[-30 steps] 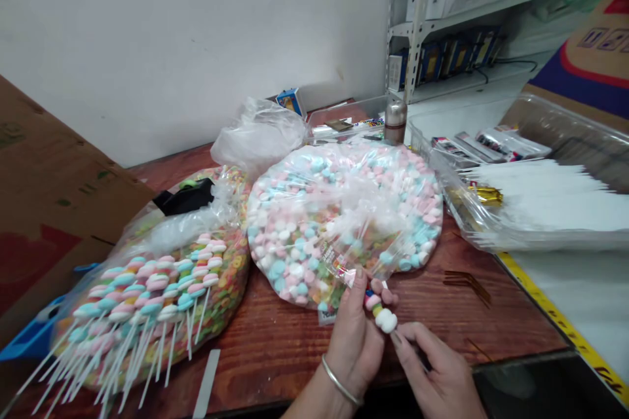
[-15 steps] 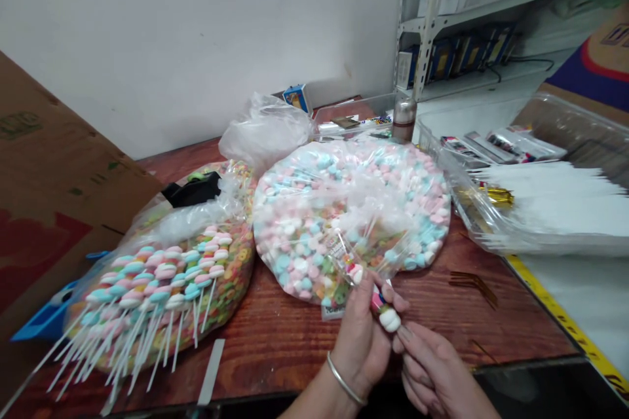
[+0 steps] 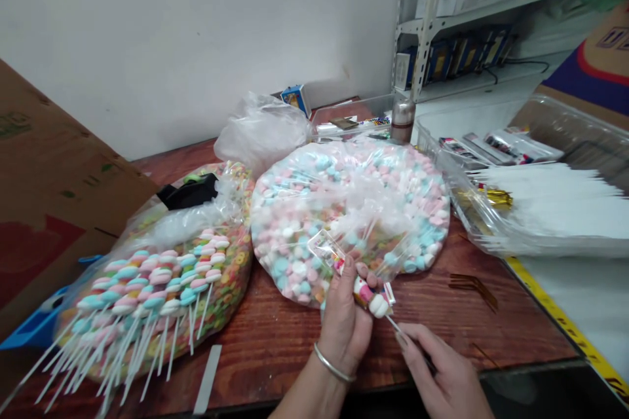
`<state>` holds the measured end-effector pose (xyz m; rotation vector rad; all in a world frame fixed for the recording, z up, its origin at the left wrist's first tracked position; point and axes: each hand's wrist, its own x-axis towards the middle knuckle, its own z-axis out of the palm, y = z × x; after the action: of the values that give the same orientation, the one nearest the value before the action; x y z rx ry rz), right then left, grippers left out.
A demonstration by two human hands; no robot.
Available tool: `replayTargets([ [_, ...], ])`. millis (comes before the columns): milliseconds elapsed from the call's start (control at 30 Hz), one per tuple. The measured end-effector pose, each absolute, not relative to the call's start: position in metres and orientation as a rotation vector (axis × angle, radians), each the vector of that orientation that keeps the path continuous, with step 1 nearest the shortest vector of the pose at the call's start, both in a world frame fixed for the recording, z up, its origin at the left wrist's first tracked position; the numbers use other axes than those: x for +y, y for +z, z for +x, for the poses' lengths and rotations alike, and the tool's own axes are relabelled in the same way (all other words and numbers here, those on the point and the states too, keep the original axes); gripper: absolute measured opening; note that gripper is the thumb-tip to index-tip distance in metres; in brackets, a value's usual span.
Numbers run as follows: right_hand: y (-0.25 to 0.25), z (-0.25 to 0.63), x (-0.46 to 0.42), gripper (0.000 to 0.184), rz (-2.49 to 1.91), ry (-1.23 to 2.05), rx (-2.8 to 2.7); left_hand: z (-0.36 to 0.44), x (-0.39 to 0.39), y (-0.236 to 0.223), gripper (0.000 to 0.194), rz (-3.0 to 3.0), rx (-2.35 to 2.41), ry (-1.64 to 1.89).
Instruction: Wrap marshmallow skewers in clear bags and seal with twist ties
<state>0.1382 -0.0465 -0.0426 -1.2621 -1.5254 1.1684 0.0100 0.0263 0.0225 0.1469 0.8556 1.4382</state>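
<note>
Candy skewer (image 3: 379,305) we find held above the counter (image 3: 285,355), long axis diagonal, wrapped end pointing away and leftward, left hand (image 3: 346,317) gripping its candies, right hand (image 3: 435,366) pinching its stick.

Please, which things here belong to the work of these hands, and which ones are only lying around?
Belong, as it seems:
- wrapper and sweets, in left hand
- stick, in right hand
- loaded sticks, probably

Lying around, I think:
- grey strip
- bottle
- black item
</note>
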Motion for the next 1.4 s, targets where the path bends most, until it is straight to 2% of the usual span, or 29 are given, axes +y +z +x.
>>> replayTargets([
  [100,-0.05,0.143,-0.05,0.027,-1.181,0.613,-1.875,0.019,0.021,0.02,0.024,0.139,0.882,1.442],
  [167,-0.051,0.139,-0.05,0.024,-1.206,0.563,-1.908,0.028,0.013,0.016,0.024,0.17,0.883,1.421],
  [433,-0.033,0.125,-0.045,0.03,-1.356,1.155,-1.412,0.015,0.017,0.018,0.036,0.111,0.873,1.399],
  [567,-0.03,0.122,-0.044,0.041,-1.204,1.812,-0.928,0.006,0.027,0.022,0.024,0.118,0.859,1.423],
  [633,-0.031,0.121,-0.044,0.044,-1.136,1.983,-0.796,0.009,0.027,0.022,0.019,0.102,0.854,1.411],
  [700,-0.034,0.122,-0.044,0.041,-1.209,1.767,-1.0,0.013,0.026,0.022,0.018,0.079,0.871,1.409],
  [767,-0.038,0.126,-0.045,0.032,-1.315,1.286,-1.388,0.016,0.026,0.021,0.02,0.058,0.898,1.415],
  [867,-0.044,0.132,-0.045,0.01,-1.224,0.489,-1.865,0.018,0.027,0.023,0.024,0.032,0.932,1.396],
  [933,-0.045,0.133,-0.043,0.018,-1.121,0.153,-1.988,0.019,0.027,0.024,0.026,0.031,0.935,1.384],
  [967,-0.045,0.133,-0.041,0.019,-1.109,0.119,-2.001,0.02,0.026,0.024,0.027,0.038,0.934,1.384],
  [1033,-0.044,0.131,-0.038,0.011,-1.187,0.384,-1.938,0.023,0.024,0.024,0.027,0.064,0.931,1.396],
  [1133,-0.039,0.125,-0.034,0.03,-1.309,1.235,-1.541,0.026,0.019,0.022,0.024,0.099,0.91,1.401],
  [1200,-0.036,0.123,-0.032,0.038,-1.289,1.628,-1.239,0.024,0.018,0.02,0.023,0.107,0.908,1.396],
  [1267,-0.032,0.124,-0.033,0.039,-1.249,1.698,-1.168,0.019,0.019,0.019,0.026,0.11,0.911,1.391],
  [1400,-0.029,0.129,-0.041,0.04,-1.262,1.588,-1.19,0.005,0.027,0.018,0.03,0.099,0.825,1.378],
])
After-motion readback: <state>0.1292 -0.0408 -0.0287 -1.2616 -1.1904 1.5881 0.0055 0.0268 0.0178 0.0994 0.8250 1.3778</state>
